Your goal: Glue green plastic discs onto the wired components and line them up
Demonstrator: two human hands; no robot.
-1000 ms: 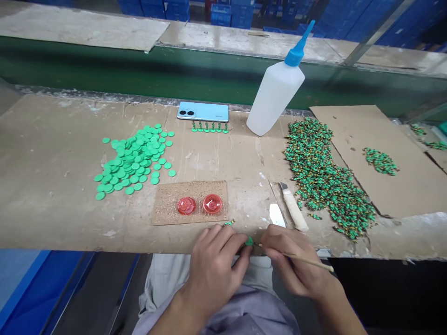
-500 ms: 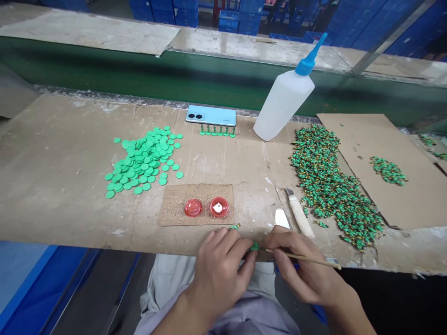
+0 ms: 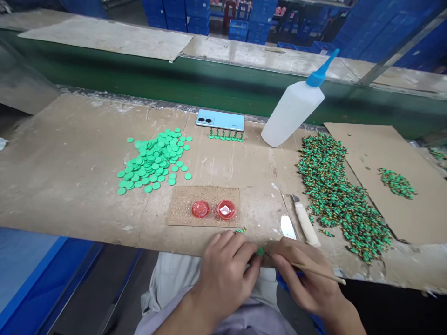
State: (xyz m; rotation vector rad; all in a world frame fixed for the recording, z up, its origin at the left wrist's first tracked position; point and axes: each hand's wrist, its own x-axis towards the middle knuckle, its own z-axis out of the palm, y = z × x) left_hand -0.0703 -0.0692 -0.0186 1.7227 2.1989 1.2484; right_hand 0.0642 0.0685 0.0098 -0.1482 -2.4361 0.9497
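- Blue crates (image 3: pixel 198 16) stand in the background beyond a worn bench (image 3: pixel 87 158) covered in brown board.
- On the bench, a pale blue phone (image 3: pixel 221 120) lies behind a row of small upright figures (image 3: pixel 223 135), with a white bottle (image 3: pixel 292 111) to its right.
- A heap of green discs (image 3: pixel 153 162) lies on the left and a heap of green-and-gold pieces (image 3: pixel 333 186) on the right, beside a knife (image 3: pixel 307 225).
- For good control, the small green part (image 3: pixel 260 251) is best pinched by its edge and braced low, with the thin stick (image 3: pixel 323 273) guided by small finger movements and light pressure.
- The left hand (image 3: pixel 226 267) has thumb and forefinger closed on the green part, which sits at their tips, facing the other hand.
- The right hand (image 3: pixel 310 274) grips the stick like a pen, its near end angled towards the part; whether they touch, I cannot tell.
- Two red dishes (image 3: pixel 200 209) rest on a brown pad (image 3: pixel 178 207) just beyond the left hand.
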